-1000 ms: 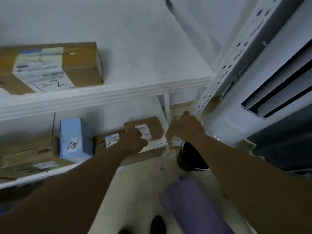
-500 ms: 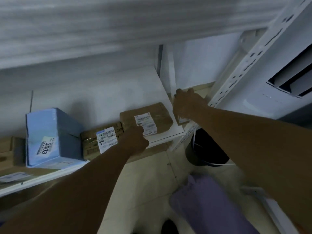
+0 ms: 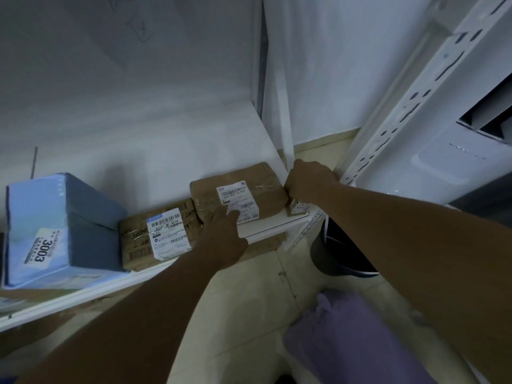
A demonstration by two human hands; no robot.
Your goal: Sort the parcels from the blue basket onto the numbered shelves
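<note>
Head view: left hand [image 3: 221, 239] presses straight fingers on the taped brown parcel [image 3: 266, 187], right hand [image 3: 307, 181] grips a small parcel [image 3: 298, 208] beneath its curled fingers

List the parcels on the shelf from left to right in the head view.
blue box → printed-tape parcel → plain brown parcel touched by the left hand → small parcel gripped by the right hand

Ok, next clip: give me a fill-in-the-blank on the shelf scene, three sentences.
1. The blue box carries a label reading ____.
2. The left hand rests on the wide parcel, which is ____ in colour.
3. The right hand grips the small parcel at the ____ end of the shelf.
Missing words: 3003; brown; right.
</note>
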